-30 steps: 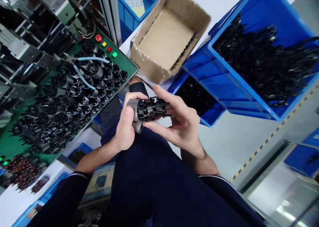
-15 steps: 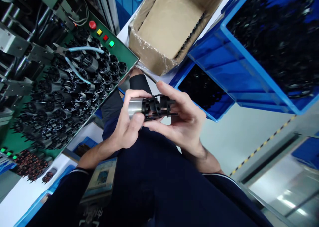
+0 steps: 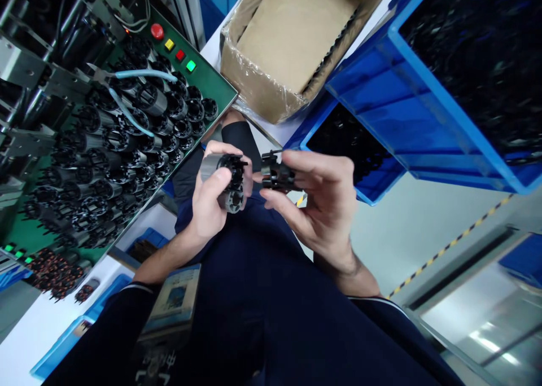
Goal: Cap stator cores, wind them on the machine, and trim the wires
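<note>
My left hand (image 3: pixel 207 202) is closed around a silvery motor stator core (image 3: pixel 209 167) with a black plastic end facing right. A second stator core (image 3: pixel 233 201) sits in the same hand, just below the first. To the right, my right hand (image 3: pixel 332 200) pinches black slotted plastic end pieces (image 3: pixel 276 171) between thumb and fingers; how many are in it I cannot tell. A small gap separates these pieces from the upper core.
Many stator cores (image 3: pixel 105 166) crowd the green machine table (image 3: pixel 224 92) at left, with pliers (image 3: pixel 144 74) lying on top. Behind my hands stands a cardboard box (image 3: pixel 258 81). Blue bins (image 3: pixel 376 115) of black parts stand at right. Copper-wound parts (image 3: pixel 55 273) are at lower left.
The black plastic pieces, earlier up against the core's end, are now apart from it, moved right with my right hand. The left hand has tilted the cores, showing the second one more.
</note>
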`<state>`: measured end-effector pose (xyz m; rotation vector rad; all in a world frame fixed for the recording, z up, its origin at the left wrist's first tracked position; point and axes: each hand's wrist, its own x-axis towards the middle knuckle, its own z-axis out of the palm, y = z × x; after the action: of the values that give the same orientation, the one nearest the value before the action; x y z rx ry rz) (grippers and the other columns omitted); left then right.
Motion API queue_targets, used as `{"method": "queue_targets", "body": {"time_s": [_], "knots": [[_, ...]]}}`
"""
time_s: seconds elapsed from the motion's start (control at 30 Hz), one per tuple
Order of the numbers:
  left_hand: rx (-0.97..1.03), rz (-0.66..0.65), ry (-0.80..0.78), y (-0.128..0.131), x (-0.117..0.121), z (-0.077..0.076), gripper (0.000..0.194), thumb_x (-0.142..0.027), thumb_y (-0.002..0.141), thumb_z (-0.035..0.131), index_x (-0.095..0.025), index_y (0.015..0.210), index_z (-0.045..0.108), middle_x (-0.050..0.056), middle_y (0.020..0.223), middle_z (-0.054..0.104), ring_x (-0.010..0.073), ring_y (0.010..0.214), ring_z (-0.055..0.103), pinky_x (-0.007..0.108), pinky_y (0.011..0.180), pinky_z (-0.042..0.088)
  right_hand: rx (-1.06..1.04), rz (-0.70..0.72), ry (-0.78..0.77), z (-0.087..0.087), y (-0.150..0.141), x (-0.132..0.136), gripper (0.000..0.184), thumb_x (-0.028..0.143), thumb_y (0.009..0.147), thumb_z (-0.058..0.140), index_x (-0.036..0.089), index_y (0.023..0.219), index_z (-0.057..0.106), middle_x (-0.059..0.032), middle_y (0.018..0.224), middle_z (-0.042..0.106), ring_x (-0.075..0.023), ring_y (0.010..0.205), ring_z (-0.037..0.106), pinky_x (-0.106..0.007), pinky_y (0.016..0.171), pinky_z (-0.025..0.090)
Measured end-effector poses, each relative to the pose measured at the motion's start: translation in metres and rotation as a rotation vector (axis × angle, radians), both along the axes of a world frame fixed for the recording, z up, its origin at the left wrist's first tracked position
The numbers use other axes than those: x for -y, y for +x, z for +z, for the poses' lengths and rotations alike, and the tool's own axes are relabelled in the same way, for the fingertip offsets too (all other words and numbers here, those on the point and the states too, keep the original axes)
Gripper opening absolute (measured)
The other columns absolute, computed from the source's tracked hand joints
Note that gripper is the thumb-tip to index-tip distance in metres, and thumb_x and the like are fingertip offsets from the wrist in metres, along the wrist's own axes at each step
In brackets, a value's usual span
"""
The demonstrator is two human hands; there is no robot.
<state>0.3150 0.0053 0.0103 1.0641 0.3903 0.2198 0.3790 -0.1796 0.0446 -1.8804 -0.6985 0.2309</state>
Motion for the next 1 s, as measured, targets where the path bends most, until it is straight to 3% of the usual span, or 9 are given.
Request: {"method": "queue_targets", "body": {"time_s": [0.07,0.17,0.3,0.47,0.6,0.7,0.83,1.0], "knots": [[-0.029,0.014,-0.036,0.002,0.000,0.002,0.043,-0.069,0.112,0.073,-0.030,0.127,0.064,0.003,0.105,0.074,0.0155,0.067,0.064,0.032,0.053,0.048,0.052,0.047,0.028,0.001,0.001,-0.001,0.077,0.019,0.115,0.080,0.060,0.177,0.060,0.0012,0.141,0.089,-0.0274,0.121,0.092,-0.040,0.110,0.081],[-0.021,0.033,-0.111,0.004,-0.001,0.004,0.042,-0.063,0.113,0.075,-0.032,0.139,0.064,-0.001,0.097,0.072,0.0130,0.059,0.059,0.031,0.050,0.047,0.099,0.078,0.024,0.001,0.005,-0.005,0.064,0.011,0.120,0.067,0.057,0.163,0.076,0.0024,0.132,0.087,-0.0218,0.121,0.089,-0.038,0.113,0.077],[-0.102,-0.021,-0.254,0.003,0.000,0.005,0.047,-0.072,0.114,0.076,-0.028,0.128,0.066,-0.001,0.089,0.072,0.0142,0.056,0.063,0.029,0.044,0.046,0.242,0.061,-0.023,-0.013,0.017,-0.009,0.041,0.024,0.117,0.082,0.050,0.147,0.089,-0.0030,0.131,0.084,-0.0275,0.129,0.085,-0.045,0.111,0.077],[-0.224,-0.121,-0.390,-0.003,0.001,0.007,0.055,-0.076,0.120,0.061,-0.023,0.130,0.065,0.005,0.096,0.074,0.0190,0.067,0.073,0.032,0.056,0.060,0.301,0.129,-0.029,-0.033,0.028,-0.008,0.036,0.033,0.113,0.090,0.049,0.145,0.091,-0.0033,0.141,0.086,-0.0293,0.130,0.086,-0.050,0.114,0.076],[-0.198,-0.110,-0.369,-0.007,0.003,0.011,0.056,-0.078,0.120,0.062,-0.032,0.151,0.061,0.000,0.100,0.074,0.0144,0.059,0.068,0.028,0.053,0.057,0.315,0.107,0.049,-0.033,0.025,-0.012,0.031,0.036,0.114,0.090,0.047,0.143,0.092,-0.0023,0.125,0.087,-0.0263,0.115,0.087,-0.045,0.102,0.077],[-0.225,-0.089,-0.321,-0.007,0.005,0.010,0.057,-0.082,0.118,0.063,-0.031,0.143,0.064,0.001,0.101,0.075,0.0168,0.068,0.076,0.027,0.057,0.060,0.312,0.065,0.001,-0.028,0.021,-0.018,0.022,0.043,0.114,0.090,0.044,0.136,0.094,-0.0028,0.118,0.086,-0.0270,0.110,0.086,-0.046,0.098,0.076],[-0.284,-0.120,-0.281,-0.003,0.008,0.004,0.065,-0.084,0.116,0.061,-0.022,0.127,0.073,0.007,0.095,0.077,0.0298,0.095,0.088,0.034,0.065,0.069,0.313,-0.033,-0.054,-0.026,0.017,-0.025,0.014,0.046,0.117,0.085,0.038,0.126,0.093,-0.0031,0.112,0.084,-0.0262,0.103,0.085,-0.045,0.093,0.075],[-0.321,-0.152,-0.315,0.000,0.008,-0.006,0.084,-0.102,0.110,0.050,-0.022,0.121,0.073,0.006,0.077,0.066,0.0321,0.089,0.086,0.035,0.052,0.062,0.375,0.052,-0.104,-0.036,0.024,-0.019,0.022,0.037,0.118,0.083,0.042,0.137,0.092,-0.0038,0.115,0.082,-0.0251,0.105,0.084,-0.043,0.091,0.076]]}}
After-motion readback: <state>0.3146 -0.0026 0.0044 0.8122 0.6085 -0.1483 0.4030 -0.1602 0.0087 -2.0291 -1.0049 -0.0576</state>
